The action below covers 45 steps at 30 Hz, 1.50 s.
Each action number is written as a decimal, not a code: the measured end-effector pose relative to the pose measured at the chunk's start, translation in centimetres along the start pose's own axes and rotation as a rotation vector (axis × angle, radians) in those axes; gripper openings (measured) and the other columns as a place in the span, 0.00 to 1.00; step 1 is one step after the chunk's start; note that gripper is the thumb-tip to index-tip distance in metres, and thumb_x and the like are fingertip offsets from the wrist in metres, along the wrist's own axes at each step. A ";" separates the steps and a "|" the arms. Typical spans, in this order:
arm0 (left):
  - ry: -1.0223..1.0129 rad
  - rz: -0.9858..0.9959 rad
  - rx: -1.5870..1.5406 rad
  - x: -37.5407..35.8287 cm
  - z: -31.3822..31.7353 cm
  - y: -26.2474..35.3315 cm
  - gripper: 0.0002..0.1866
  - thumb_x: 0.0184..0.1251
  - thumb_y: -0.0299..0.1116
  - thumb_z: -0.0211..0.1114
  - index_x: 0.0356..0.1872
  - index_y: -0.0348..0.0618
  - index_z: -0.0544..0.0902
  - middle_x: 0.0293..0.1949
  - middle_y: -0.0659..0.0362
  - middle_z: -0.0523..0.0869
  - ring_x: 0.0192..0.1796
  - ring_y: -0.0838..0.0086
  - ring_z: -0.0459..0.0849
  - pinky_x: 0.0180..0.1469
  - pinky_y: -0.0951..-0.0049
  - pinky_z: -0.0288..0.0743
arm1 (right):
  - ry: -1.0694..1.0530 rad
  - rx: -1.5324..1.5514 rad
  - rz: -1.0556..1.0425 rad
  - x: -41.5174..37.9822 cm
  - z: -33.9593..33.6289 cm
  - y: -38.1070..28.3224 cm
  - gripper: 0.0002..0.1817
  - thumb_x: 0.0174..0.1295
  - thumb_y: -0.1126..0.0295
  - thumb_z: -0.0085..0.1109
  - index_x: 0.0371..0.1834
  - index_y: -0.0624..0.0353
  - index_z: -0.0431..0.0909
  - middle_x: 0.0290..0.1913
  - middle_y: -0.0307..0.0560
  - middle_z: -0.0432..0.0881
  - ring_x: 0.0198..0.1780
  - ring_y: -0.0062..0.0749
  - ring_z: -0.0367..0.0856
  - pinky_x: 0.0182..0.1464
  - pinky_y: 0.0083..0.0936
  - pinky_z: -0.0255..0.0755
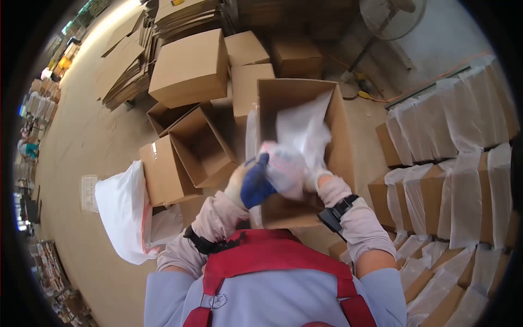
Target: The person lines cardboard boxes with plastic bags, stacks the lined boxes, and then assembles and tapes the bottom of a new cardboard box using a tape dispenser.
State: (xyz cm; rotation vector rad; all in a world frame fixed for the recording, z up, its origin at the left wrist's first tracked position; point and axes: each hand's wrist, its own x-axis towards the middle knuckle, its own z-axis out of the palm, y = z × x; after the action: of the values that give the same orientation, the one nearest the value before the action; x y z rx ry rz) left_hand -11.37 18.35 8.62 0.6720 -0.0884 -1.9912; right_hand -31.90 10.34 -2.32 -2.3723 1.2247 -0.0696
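My left hand (253, 182), in a blue and white glove, is closed on a translucent plastic bag (287, 169) with reddish lines; its contents are blurred. My right hand (317, 177), in a pale glove, is close to the bag's right side, its fingers smeared by motion and partly hidden. Both hands are over a tall open cardboard box (342, 136) right in front of me. A sheet of thin white plastic (305, 128) stands up inside that box, just beyond the bag.
Open empty cartons (201, 147) and a white sack (124, 210) lie to the left. Closed cartons (188, 68) and flattened cardboard (128, 65) are stacked behind. Rows of boxes with plastic liners (463, 185) line the right. A fan (392, 16) and an orange cable (419, 90) are at the back right.
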 end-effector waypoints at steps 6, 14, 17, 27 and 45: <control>0.057 -0.022 0.093 1.1 -0.4 -0.9 0.17 0.67 0.39 0.58 0.52 0.41 0.74 0.44 0.58 0.80 0.47 0.69 0.80 0.51 0.66 0.76 | 0.078 0.750 0.268 -6.6 -9.5 -0.8 0.27 0.59 0.65 0.57 0.61 0.61 0.66 0.53 0.50 0.77 0.54 0.34 0.76 0.55 0.28 0.69; -0.134 0.253 0.810 4.9 1.8 -2.7 0.16 0.68 0.37 0.57 0.48 0.35 0.78 0.36 0.66 0.79 0.40 0.83 0.74 0.42 0.81 0.70 | 0.158 0.527 0.074 -7.1 -10.6 -4.5 0.12 0.62 0.72 0.52 0.46 0.65 0.74 0.44 0.42 0.78 0.47 0.25 0.75 0.51 0.22 0.70; -0.104 0.243 0.831 5.7 1.7 -3.6 0.17 0.67 0.36 0.58 0.50 0.33 0.77 0.39 0.65 0.80 0.41 0.84 0.75 0.45 0.83 0.70 | 0.277 1.228 0.179 -7.9 -10.1 -3.5 0.08 0.61 0.74 0.51 0.41 0.67 0.74 0.39 0.40 0.78 0.42 0.21 0.75 0.46 0.18 0.70; -0.049 0.275 0.043 2.9 -0.8 1.7 0.16 0.71 0.34 0.49 0.58 0.43 0.70 0.51 0.57 0.79 0.52 0.67 0.79 0.57 0.61 0.73 | 0.774 1.593 0.060 -16.6 -10.0 9.7 0.19 0.66 0.66 0.48 0.58 0.59 0.69 0.56 0.45 0.75 0.60 0.32 0.70 0.63 0.33 0.63; 0.628 0.850 0.844 18.2 -9.0 26.8 0.20 0.68 0.44 0.55 0.43 0.33 0.80 0.39 0.59 0.83 0.38 0.76 0.80 0.40 0.76 0.73 | 1.319 0.744 0.335 2.8 -23.7 35.7 0.16 0.65 0.62 0.52 0.40 0.67 0.77 0.39 0.46 0.81 0.37 0.31 0.77 0.42 0.26 0.71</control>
State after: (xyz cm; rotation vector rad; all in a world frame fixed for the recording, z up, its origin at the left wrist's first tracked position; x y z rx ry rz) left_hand 7.89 -8.45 2.40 1.4634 -0.7249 -0.8098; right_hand -63.27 -18.46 3.09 -1.2780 1.6237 -1.8126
